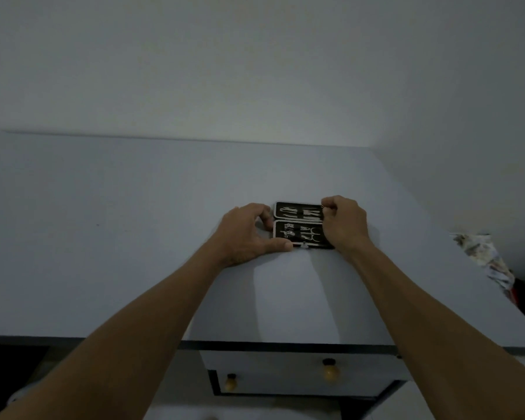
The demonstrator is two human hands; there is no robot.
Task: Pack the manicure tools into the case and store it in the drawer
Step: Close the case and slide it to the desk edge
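A black manicure case (299,224) lies open and flat on the pale table (134,237), both halves showing several silver tools held in their slots. My left hand (245,234) grips the case's left edge, thumb along its near edge and fingers curled at the hinge. At the case's right edge, my right hand (344,223) has its fingers curled over the far half's corner. Below the table's front edge is the drawer (300,371), closed, with two yellow knobs (330,372).
A crumpled patterned cloth (482,256) lies at the table's right edge. A plain wall stands behind the table. Dark space sits under the table at the lower left.
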